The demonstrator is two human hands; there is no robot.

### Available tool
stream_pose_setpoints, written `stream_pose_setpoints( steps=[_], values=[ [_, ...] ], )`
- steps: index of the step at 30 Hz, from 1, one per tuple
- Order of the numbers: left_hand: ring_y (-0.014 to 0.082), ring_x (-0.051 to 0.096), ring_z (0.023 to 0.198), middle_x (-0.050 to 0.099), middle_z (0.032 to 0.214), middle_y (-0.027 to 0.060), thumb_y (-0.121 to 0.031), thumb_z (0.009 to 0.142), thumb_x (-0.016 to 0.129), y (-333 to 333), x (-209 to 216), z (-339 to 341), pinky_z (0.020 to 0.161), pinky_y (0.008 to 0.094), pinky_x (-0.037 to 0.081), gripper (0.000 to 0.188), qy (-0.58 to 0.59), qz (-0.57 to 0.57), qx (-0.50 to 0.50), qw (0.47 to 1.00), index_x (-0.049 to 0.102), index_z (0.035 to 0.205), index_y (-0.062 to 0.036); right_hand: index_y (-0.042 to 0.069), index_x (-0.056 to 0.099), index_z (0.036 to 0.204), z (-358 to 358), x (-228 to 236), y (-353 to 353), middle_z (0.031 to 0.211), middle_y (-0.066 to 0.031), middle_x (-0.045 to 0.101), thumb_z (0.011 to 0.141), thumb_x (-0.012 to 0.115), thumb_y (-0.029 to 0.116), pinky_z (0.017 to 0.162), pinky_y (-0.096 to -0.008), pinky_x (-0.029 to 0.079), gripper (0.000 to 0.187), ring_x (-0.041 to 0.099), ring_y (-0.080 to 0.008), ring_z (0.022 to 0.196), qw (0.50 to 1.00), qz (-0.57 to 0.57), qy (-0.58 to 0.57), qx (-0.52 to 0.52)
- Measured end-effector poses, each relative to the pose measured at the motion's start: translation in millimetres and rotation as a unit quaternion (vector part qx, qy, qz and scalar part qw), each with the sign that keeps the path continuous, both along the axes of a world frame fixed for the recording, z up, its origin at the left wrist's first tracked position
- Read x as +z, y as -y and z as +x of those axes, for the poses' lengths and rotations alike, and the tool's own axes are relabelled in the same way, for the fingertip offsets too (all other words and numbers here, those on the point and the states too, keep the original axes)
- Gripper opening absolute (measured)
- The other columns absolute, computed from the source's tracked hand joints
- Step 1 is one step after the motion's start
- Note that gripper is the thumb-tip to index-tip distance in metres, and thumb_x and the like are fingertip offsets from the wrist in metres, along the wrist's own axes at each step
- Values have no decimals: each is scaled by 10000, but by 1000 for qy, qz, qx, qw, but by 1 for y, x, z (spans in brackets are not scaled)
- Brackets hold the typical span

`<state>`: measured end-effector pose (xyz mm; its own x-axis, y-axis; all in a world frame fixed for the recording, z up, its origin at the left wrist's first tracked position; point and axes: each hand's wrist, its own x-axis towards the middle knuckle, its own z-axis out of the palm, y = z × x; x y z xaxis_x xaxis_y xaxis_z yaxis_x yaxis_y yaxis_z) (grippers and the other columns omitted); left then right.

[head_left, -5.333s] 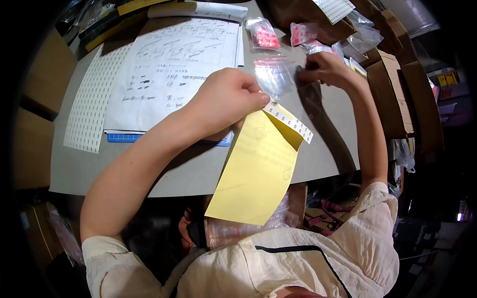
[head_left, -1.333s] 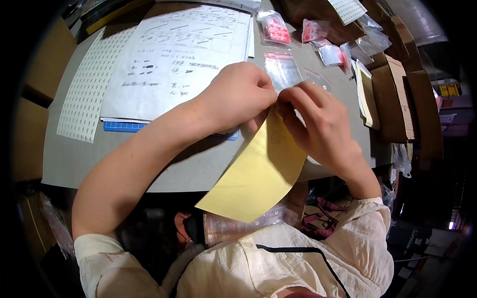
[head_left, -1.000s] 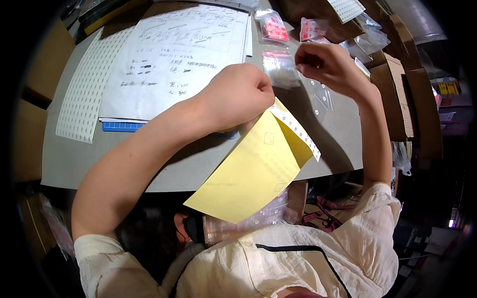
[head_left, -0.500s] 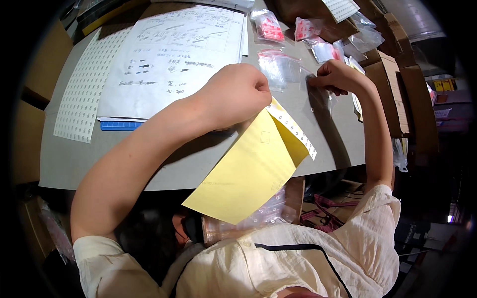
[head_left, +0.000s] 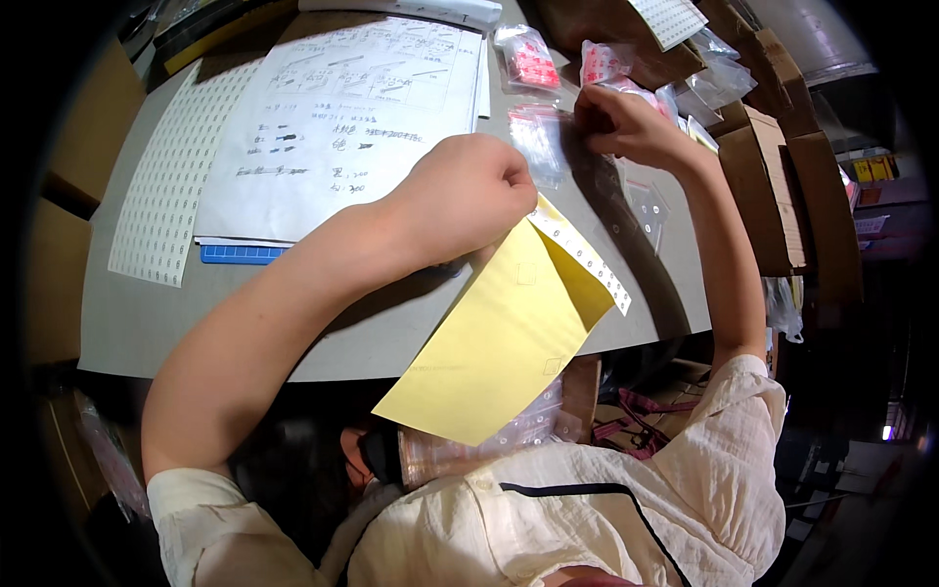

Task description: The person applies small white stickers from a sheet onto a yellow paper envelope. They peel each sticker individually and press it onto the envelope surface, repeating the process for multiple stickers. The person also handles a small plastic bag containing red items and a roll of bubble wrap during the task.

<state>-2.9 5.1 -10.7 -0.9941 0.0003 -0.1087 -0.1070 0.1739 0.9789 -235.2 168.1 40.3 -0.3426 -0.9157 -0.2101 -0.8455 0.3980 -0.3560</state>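
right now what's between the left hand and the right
In the head view, clear bags lie on the table between the left hand and the right hand.

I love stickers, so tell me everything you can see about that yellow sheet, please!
The yellow-backed sticker sheet looks like thin, bendy paper. Its yellow back shows faint square outlines. The upper-right edge bends over, showing a white strip with rows of small dark marks. The left hand grips its top corner; it hangs slanting past the edge of the table, its lower end over clear plastic bags.
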Motion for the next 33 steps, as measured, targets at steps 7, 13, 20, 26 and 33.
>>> stream_pose_setpoints(
  steps=[7,13,20,26,33],
  values=[
    [82,600,592,645,752,24,-145,980,616,3,3,0,549,247,502,193,-37,-8,16,999,665,950,39,14,608,895,7,24,-24,645,-25,603,909,777,189,447,-263,415,244,555,-81,512,968,166,67,-178],
    [68,594,605,644,739,24,-145,994,615,7,5,0,548,234,491,197,-69,-29,65,995,668,963,42,42,659,977,70,18,-72,775,19,641,996,714,305,643,-229,478,269,612,-59,707,943,-95,251,-196],
    [81,634,698,671,790,35,-150,982,645,6,8,-2,630,221,504,210,-66,-38,77,994,670,1042,49,-43,634,1247,136,-8,-96,1123,-78,704,960,734,89,906,-283,541,331,663,-117,1023,909,-261,261,-192],
    [125,679,984,709,1010,60,-180,904,744,1,9,3,828,264,536,317,-179,-58,8,982,674,1138,23,-44,660,1271,155,-19,-93,1087,-122,742,951,684,8,859,-307,569,324,705,-156,968,938,-254,159,-172],
    [186,705,807,749,868,103,-167,865,739,-7,7,10,754,314,539,202,-187,-138,25,972,726,985,-6,-11,648,1258,158,-17,-66,1051,-126,722,974,692,102,805,-309,548,309,687,-154,925,944,-221,181,-165]
  ],
)
